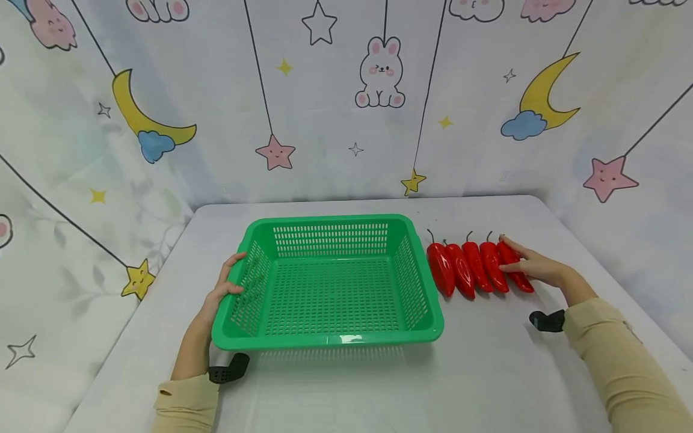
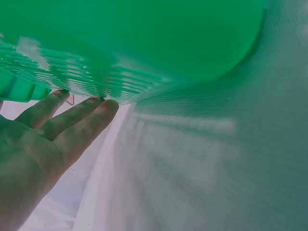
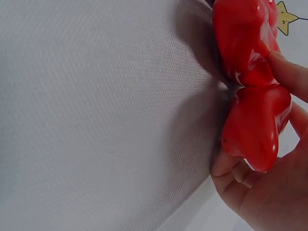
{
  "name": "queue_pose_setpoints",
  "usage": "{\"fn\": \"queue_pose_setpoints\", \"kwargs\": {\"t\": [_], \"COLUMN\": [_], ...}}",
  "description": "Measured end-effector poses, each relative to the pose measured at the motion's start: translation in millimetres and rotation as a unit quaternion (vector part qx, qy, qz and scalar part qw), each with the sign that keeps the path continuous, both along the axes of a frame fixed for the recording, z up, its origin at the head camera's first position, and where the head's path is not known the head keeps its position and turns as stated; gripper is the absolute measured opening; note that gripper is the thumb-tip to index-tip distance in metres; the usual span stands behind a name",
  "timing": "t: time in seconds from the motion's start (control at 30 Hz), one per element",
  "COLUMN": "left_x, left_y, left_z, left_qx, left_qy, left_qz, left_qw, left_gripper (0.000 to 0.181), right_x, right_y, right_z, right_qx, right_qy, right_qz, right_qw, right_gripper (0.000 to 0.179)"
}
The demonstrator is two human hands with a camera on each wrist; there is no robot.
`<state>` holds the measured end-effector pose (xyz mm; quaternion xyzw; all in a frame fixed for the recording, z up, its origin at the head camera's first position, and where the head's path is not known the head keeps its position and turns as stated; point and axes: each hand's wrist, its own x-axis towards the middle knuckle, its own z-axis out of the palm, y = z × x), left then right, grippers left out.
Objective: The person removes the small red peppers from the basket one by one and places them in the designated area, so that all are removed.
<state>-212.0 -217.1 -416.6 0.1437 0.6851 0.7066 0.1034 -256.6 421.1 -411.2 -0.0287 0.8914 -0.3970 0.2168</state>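
A green plastic basket (image 1: 332, 294) with slotted walls stands on the table with nothing inside it. My left hand (image 1: 216, 294) grips its left rim, thumb on top. In the left wrist view three fingers (image 2: 86, 126) reach under the rim along the basket's outer wall (image 2: 130, 79). To the right of the basket, several glossy red chili peppers (image 1: 455, 267) lie side by side, stems pointing away. My right hand (image 1: 541, 267) holds the rightmost red pepper (image 1: 524, 282), its thumb beside the neighbouring pepper. The right wrist view shows fingers curled around that pepper (image 3: 255, 125).
A white cloth-covered table (image 1: 487, 367) carries everything. Behind and beside it hangs a pale curtain (image 1: 335, 120) printed with moons, stars and rabbits. Black wrist cameras (image 1: 230, 368) hang below both of my wrists.
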Motion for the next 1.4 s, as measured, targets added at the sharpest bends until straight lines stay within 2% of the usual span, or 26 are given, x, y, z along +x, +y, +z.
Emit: {"fn": "queue_pose_setpoints", "kwargs": {"t": [0.57,0.87,1.4], "left_x": [0.6,-0.2,0.2], "left_y": [0.1,-0.7,0.6], "left_z": [0.8,0.5,1.5], "left_qx": [0.003,0.019,0.0], "left_qy": [-0.004,-0.004,-0.013], "left_qz": [0.0,-0.012,0.003], "left_qw": [1.0,0.9997,0.9999], "left_gripper": [0.068,0.068,0.067], "right_x": [0.7,4.0,10.6], "right_y": [-0.6,0.1,-6.0], "right_z": [-0.4,-2.8,-7.4], "right_qx": [-0.01,-0.002,0.042], "right_qy": [-0.019,0.007,0.058], "right_qz": [0.006,0.003,-0.013], "right_qw": [0.9998,1.0,0.9974], "right_gripper": [0.092,0.09,0.085]}}
